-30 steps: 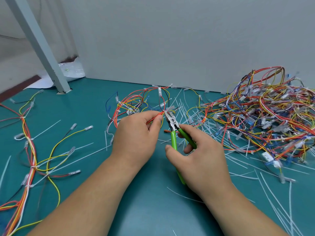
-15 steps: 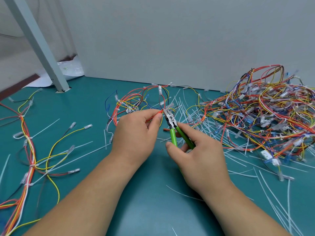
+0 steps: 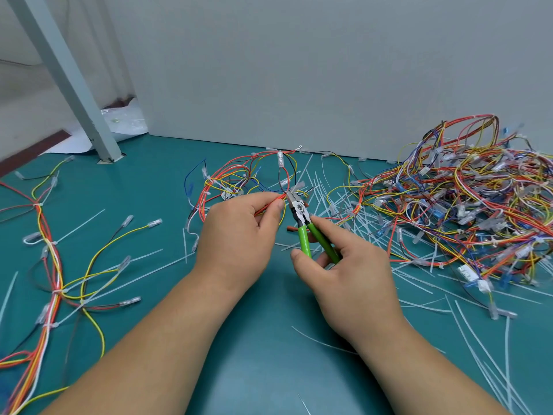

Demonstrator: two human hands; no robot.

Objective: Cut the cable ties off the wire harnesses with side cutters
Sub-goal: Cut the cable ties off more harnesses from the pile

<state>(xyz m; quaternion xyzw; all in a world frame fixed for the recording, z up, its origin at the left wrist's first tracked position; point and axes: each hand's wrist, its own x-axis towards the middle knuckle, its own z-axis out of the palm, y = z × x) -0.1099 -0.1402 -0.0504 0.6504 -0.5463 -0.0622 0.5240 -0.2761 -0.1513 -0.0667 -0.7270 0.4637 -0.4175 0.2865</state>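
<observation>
The left hand (image 3: 239,238) pinched a bundle of red and yellow wires (image 3: 239,178) above the teal tabletop (image 3: 260,354) — the right hand (image 3: 344,280) gripped green-handled steel side cutters (image 3: 302,217), tips at a white cable tie (image 3: 296,187).

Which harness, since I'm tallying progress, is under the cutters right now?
The small middle harness: the left hand pinches its red wires and the side cutters in the right hand meet it. The left harness and right pile lie untouched.

Soft, even, fairly bright light left only faint shadows on the table (image 3: 263,369) beneath the left hand (image 3: 239,235) and right hand (image 3: 347,283). Wide-angle distortion slanted the post (image 3: 68,76) at the left edge.
</observation>
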